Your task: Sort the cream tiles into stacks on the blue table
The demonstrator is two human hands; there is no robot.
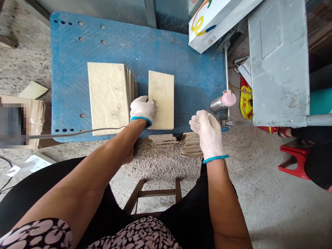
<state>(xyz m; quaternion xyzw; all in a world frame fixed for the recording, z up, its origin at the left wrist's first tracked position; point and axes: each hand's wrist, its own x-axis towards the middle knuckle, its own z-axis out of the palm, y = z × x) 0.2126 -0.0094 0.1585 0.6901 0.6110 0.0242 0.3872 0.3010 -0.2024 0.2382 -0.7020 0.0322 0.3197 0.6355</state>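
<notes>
My left hand (142,109), in a white knit glove with a blue cuff, is curled at the left edge of a cream tile (163,100) lying on the blue table. Its fingertips overlap that edge; how far they reach under it is hidden. Just left of this hand is a leaning stack of larger-looking cream tiles (107,97), marbled and smudged dark. My right hand (207,129), gloved alike, is raised at the table's front edge, fingers loosely bent and slightly apart, nothing visible in them. Beside and below it are stacked thin tiles (191,144) and another stack (163,140).
The blue table (67,69) has holes at its left end. A steel flask with a pink lid (219,102) lies near its right edge. A white bag (215,24), a grey metal panel (280,69) and a red stool (293,160) are rightward. A cable (75,133) crosses the front left.
</notes>
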